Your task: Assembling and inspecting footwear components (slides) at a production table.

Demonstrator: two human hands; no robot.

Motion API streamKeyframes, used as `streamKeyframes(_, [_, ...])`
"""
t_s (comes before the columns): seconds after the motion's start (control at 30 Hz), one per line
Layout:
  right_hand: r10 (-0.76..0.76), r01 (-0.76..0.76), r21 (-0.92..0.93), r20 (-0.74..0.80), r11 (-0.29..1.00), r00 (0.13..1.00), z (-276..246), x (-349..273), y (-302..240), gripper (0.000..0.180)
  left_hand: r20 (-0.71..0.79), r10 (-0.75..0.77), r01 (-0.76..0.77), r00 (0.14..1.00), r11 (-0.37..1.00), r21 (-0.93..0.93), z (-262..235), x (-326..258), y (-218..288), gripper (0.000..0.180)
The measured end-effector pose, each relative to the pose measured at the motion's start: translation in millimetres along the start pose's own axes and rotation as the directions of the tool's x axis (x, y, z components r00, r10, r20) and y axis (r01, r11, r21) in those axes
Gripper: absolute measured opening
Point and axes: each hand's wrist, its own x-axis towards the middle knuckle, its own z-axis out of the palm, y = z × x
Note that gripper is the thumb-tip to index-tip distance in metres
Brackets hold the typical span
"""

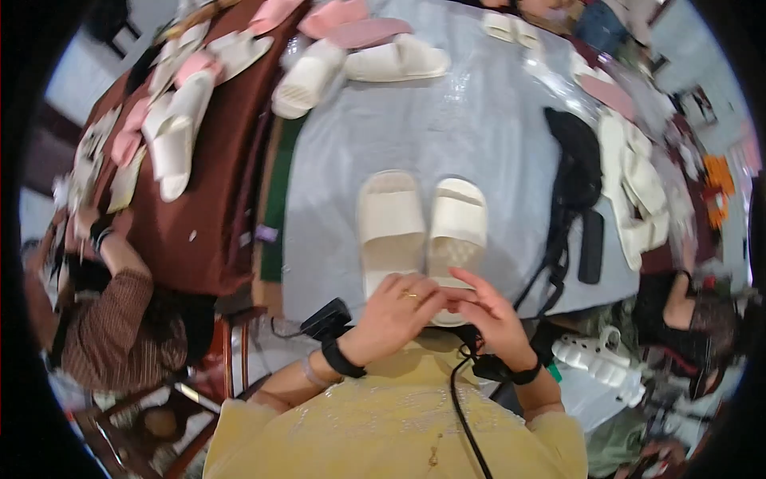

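Two cream slide slippers lie side by side before me on the grey-covered table, toes pointing away. Over the heel of the left slipper [391,219] is my left hand [399,311], its fingers bent and pressed together; whatever they may hold is hidden. My right hand [493,318] meets its fingertips just behind the right slipper [459,215], with fingers stretched out and the upper one raised apart. Part of the right slipper's heel is covered by the hands. Both wrists wear black bands.
White slippers [397,61] and pink ones [335,17] lie at the table's far left. A black strap bag [573,160] lies to the right beside more white slippers [634,184]. People work at both sides, one [120,319] near the brown-covered table [219,176]. A black cable [456,399] hangs before me.
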Motion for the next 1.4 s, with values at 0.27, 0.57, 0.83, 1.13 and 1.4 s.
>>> streamKeyframes(0.27, [0.100,-0.099,0.042,-0.022,0.994,0.995,-6.7,6.5,0.0,0.034,-0.004,-0.604,0.485,0.797,0.646,-0.590,-18.6,-40.8,-11.4,0.014])
streamKeyframes(0.57, [0.135,-0.138,-0.298,-0.028,0.945,0.990,-13.0,8.4,-22.7,0.024,-0.393,-0.737,0.802,0.550,0.597,0.002,-45.8,-135.6,-47.3,0.020])
streamKeyframes(0.83, [0.025,-0.068,-0.428,-0.105,0.901,0.994,-15.5,19.3,-41.2,0.022,-0.576,-0.717,0.894,0.393,0.445,0.055,-38.9,-133.7,-57.8,0.020])
streamKeyframes(1.13, [0.009,-0.057,-0.515,-0.095,0.855,0.995,-36.1,37.2,-48.8,0.023,-0.243,-0.667,0.707,0.704,0.691,0.149,-28.2,-157.0,-64.9,0.022])
streamKeyframes(1.4, [-0.427,0.048,-0.980,-0.041,0.194,0.903,-127.1,164.7,-63.5,0.023,-0.456,-0.715,0.847,0.530,0.422,0.323,-54.5,-171.3,-59.1,0.016])
